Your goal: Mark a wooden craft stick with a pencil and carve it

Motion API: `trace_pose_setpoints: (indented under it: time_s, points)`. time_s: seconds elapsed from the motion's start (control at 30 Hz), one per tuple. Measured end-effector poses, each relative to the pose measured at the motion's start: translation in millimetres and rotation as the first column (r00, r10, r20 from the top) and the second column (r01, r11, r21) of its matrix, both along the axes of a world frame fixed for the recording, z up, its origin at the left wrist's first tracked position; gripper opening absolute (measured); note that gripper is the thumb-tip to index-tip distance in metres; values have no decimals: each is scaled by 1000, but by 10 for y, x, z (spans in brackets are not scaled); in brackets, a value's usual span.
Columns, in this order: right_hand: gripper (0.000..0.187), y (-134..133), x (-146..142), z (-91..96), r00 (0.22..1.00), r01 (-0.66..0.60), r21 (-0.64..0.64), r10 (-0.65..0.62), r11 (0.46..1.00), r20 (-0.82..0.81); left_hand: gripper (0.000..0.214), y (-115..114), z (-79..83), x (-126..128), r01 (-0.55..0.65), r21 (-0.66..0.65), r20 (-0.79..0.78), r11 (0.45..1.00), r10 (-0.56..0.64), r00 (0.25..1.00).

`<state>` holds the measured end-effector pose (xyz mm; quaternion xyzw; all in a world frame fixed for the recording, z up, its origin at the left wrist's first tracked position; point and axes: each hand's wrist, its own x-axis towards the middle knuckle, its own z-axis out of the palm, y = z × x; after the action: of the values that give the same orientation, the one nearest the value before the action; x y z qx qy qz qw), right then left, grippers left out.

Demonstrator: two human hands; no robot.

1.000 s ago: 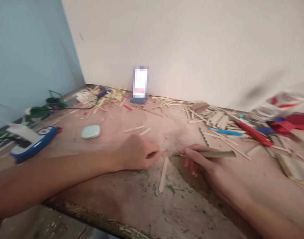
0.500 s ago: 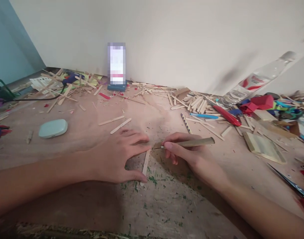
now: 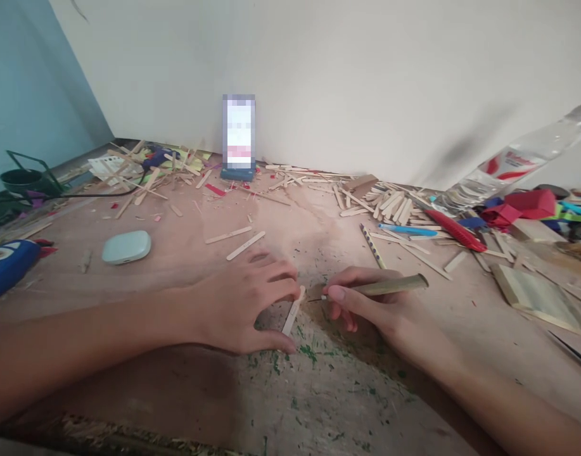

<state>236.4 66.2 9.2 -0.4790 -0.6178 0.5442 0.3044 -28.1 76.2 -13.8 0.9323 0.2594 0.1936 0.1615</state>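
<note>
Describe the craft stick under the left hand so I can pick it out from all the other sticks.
Start at the phone propped against the back wall and come straight toward the near edge of the wooden table. There the left hand presses a pale flat craft stick down, beside the right hand. Unlike the loose scattered sticks, it lies pinned under fingers among green flecks.

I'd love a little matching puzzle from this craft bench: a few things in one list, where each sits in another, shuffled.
Things:
1. craft stick
2. slim tool
3. pale green case
4. clear bottle

Places:
A. lying tilted against the wall, far right
B. pinned under the left hand
C. alone on the bench, left of both hands
D. gripped in the right hand

Pairs: 1-B, 2-D, 3-C, 4-A
</note>
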Motion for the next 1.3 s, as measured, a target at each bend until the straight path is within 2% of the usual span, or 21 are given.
trace_pose_setpoints:
  time_s: [0.13, 0.27, 0.4, 0.5, 0.63, 0.77, 0.87, 1.3]
  points:
    - [32, 20, 16, -5, 1000, -11, 9, 11, 1000, 24, 37, 21, 22, -18, 39, -1, -12, 999, -39, 999]
    - [38, 32, 16, 3, 993, 13, 50, -18, 999, 113, 35, 60, 31, -23, 64, 41, 13, 997, -65, 998]
    - [45, 32, -31, 13, 981, 30, 104, -50, 994, 189, 20, 91, 23, -10, -13, 67, 0, 998, 13, 1000]
    - [48, 16, -91, 34, 968, 116, 114, -138, 987, 211, 16, 118, 16, -9, -50, 80, -14, 996, 51, 999]
    - [49, -2, -124, 62, 970, 161, 94, -175, 983, 170, 14, 140, 10, -10, -24, 65, 1, 998, 24, 1000]
    - [46, 9, -58, 49, 989, 90, 25, -92, 996, 113, 13, 102, -12, -12, 11, 24, 98, 1000, -13, 995]
    - [38, 26, 0, 16, 999, 48, -19, -48, 999, 12, 13, 92, -55, -30, 33, -15, 168, 999, -30, 985]
    - [38, -32, -106, 30, 992, 123, -44, -124, 991, -8, 19, 84, -119, -57, 45, -46, 174, 998, -37, 984]
